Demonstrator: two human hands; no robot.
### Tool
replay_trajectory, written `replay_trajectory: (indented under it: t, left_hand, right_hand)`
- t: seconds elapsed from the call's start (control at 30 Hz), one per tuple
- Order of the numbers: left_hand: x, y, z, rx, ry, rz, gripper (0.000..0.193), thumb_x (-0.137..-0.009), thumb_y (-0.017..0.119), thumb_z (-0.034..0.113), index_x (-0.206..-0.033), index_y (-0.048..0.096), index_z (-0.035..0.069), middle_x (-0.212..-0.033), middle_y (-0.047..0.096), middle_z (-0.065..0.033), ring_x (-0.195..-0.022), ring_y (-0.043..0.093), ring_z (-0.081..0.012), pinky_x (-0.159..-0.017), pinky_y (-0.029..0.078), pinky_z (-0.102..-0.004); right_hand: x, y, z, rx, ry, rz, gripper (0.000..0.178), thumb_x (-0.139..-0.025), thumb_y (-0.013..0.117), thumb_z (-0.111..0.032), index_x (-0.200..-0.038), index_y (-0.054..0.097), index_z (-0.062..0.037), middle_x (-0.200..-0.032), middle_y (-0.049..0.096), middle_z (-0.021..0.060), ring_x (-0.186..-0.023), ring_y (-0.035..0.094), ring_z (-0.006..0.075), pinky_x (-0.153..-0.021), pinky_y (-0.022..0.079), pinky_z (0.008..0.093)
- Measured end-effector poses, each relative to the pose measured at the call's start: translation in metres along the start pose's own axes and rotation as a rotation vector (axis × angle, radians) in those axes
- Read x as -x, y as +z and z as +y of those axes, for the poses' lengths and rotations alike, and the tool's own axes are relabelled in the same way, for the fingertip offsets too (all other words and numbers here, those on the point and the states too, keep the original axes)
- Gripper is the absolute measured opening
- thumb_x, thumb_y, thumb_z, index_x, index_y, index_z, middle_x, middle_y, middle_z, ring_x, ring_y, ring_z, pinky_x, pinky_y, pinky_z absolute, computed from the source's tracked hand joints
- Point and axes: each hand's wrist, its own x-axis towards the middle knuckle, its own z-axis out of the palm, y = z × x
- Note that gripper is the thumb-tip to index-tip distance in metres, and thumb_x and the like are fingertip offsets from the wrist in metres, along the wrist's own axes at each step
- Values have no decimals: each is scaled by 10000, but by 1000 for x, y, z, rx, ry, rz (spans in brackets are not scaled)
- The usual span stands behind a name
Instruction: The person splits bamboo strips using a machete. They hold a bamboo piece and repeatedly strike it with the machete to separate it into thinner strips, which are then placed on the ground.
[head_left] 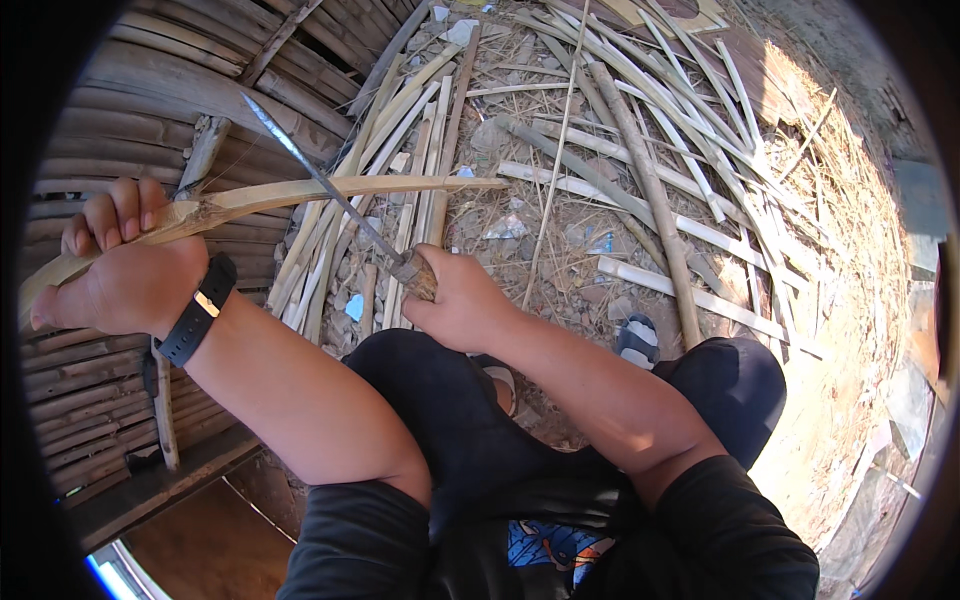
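Note:
My left hand (140,265), with a dark watch (200,310) on its wrist, is wrapped round a long split bamboo strip (270,196). The strip runs from the far left toward the middle, with a knotty joint just past my fingers and a narrower far end. In my right hand (455,300) is a knife (345,205), gripped by its wooden handle (418,276). Its long thin blade points up and to the left and crosses the bamboo strip; whether the edge touches the strip I cannot tell.
Split bamboo strips (640,190) lie scattered over the stony, straw-strewn ground ahead and to the right. More strips (400,150) lean beside the woven bamboo wall (110,130) at the left. A sandal (637,342) shows by my knee. Sunlit straw (850,260) covers the far right.

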Motion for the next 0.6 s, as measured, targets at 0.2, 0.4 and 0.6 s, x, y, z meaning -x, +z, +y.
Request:
replay_trajectory:
  t: [0.2,0.4,0.6]
  left_hand:
    - [-7,-5,4,-11,-63,64,834,-828,189,934,-666,445,156,-553,361,0,-481,309,-147,-476,284,-279]
    - [-12,-21,12,43,27,42,678,-907,332,767,-653,448,149,-582,372,-6,-502,311,-150,-488,258,-280]
    - [-36,-59,101,103,-93,-179,267,-892,476,256,-649,428,157,-602,359,-1,-536,348,-136,-514,250,-285]
  right_hand:
    - [-3,-12,161,220,290,245,491,-805,711,-234,-1170,605,76,-991,693,299,-989,681,440,-885,533,486]
    - [-7,-4,135,116,422,248,436,-822,687,-242,-1136,627,55,-983,705,266,-965,684,419,-883,519,459]
    - [1,31,71,-57,238,286,407,-818,683,-231,-1124,627,33,-920,697,264,-879,686,418,-810,528,447]
